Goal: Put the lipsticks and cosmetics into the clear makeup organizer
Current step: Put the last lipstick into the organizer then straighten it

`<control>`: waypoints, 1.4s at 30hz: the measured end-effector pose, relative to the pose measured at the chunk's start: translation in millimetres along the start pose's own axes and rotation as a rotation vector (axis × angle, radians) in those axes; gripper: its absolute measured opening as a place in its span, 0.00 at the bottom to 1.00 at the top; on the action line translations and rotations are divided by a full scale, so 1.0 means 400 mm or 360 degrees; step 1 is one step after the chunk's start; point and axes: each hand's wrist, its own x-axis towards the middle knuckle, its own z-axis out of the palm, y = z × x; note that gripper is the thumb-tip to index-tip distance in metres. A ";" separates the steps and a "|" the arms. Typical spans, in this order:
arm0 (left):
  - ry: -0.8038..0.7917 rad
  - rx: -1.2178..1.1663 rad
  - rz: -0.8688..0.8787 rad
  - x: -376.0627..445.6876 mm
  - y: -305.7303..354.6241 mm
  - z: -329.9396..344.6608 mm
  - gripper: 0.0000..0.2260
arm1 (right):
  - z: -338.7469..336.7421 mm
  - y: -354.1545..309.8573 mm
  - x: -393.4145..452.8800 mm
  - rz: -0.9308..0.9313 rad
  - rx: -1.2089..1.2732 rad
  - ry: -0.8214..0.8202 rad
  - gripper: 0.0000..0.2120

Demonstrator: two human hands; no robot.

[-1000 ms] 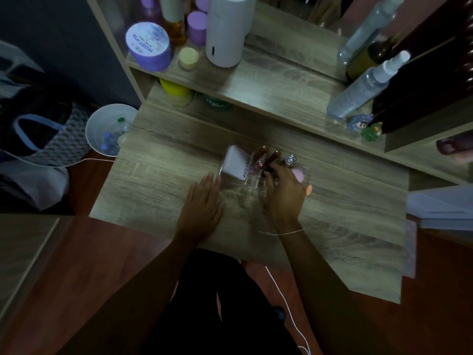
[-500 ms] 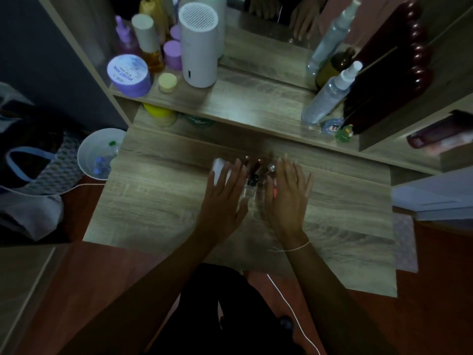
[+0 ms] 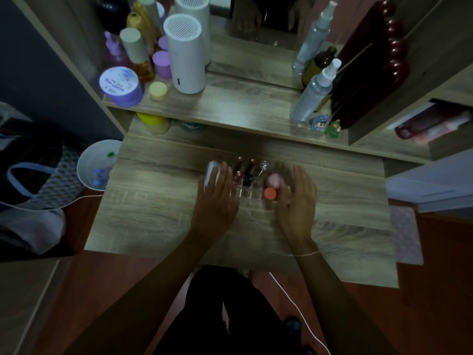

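Observation:
The clear makeup organizer (image 3: 252, 194) stands on the wooden desk (image 3: 158, 206), between my hands. Upright in it are dark lipsticks (image 3: 247, 172), a small silver-capped item (image 3: 263, 166), a pink round piece (image 3: 274, 180) and an orange-capped item (image 3: 270, 193). A white box (image 3: 212, 170) leans at its left end. My left hand (image 3: 216, 201) lies flat against the organizer's left side, fingers spread, partly over the white box. My right hand (image 3: 298, 203) rests against its right side, fingers apart. Neither hand holds a loose item.
A shelf above the desk carries a purple jar (image 3: 120, 85), a white cylinder device (image 3: 185, 57), bottles, two spray bottles (image 3: 313, 92) and small figurines (image 3: 332, 128). A white bin (image 3: 98, 163) and a bag (image 3: 28, 175) stand left of the desk. A cable (image 3: 299, 311) runs across the floor.
My right hand left the lipsticks and moved to the organizer's right side. My left hand moved up to its left side. The hands spread apart, uncovering the items inside.

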 end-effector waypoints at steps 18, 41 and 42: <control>-0.0463 -0.0177 -0.0309 -0.104 -0.144 0.057 0.35 | 0.059 0.093 -0.131 0.0221 0.0099 -0.0559 0.33; -0.0057 -0.0521 -0.0355 -0.027 -0.139 0.098 0.26 | 0.111 0.151 -0.119 0.0166 -0.0383 -0.0407 0.27; -0.0059 -0.0525 -0.0340 -0.027 -0.140 0.101 0.27 | 0.110 0.152 -0.119 0.0168 -0.0383 -0.0414 0.27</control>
